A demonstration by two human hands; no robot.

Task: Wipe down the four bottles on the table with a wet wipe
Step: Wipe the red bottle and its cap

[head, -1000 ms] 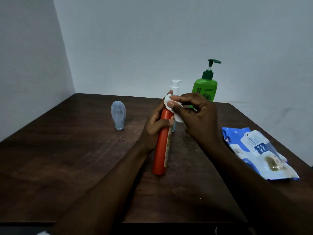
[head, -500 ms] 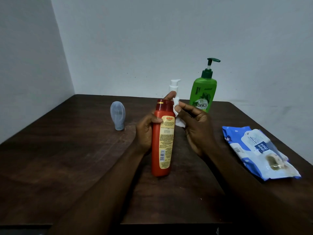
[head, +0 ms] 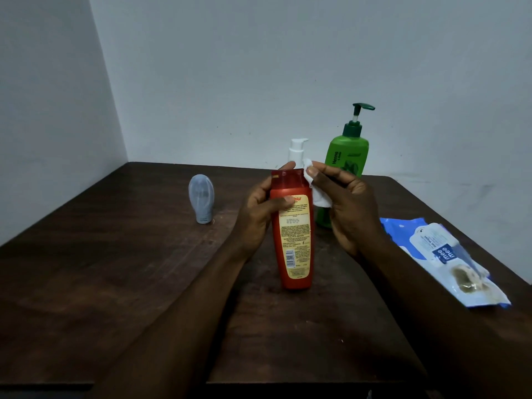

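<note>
Fingers (head: pixel 283 200) of left hand (head: pixel 256 214) are gripping red bottle (head: pixel 293 240) over table (head: pixel 115 269), wipes pack (head: pixel 443 254) lying at 3 o'clock, green pump bottle (head: pixel 348 154) at 1, white pump bottle (head: pixel 296 151) at 12, grey bottle (head: pixel 201 201) at 10, right hand (head: pixel 351 208) pinching wet wipe (head: pixel 319 197) against red cap.

The tall bottle (head: pixel 293 240) is standing upright over the middle of the table (head: pixel 115 269), with the left hand (head: pixel 256 214) on its left and the right hand (head: pixel 351 208) on its right pressing the wet wipe (head: pixel 318 197) against its upper right side. Behind it the small pump bottle (head: pixel 296 151) and, just right, the large pump bottle (head: pixel 347 154) are standing. The squat bottle (head: pixel 201 201) is sitting far left, and the wipe pack (head: pixel 440 254) is lying near the right edge.
</note>
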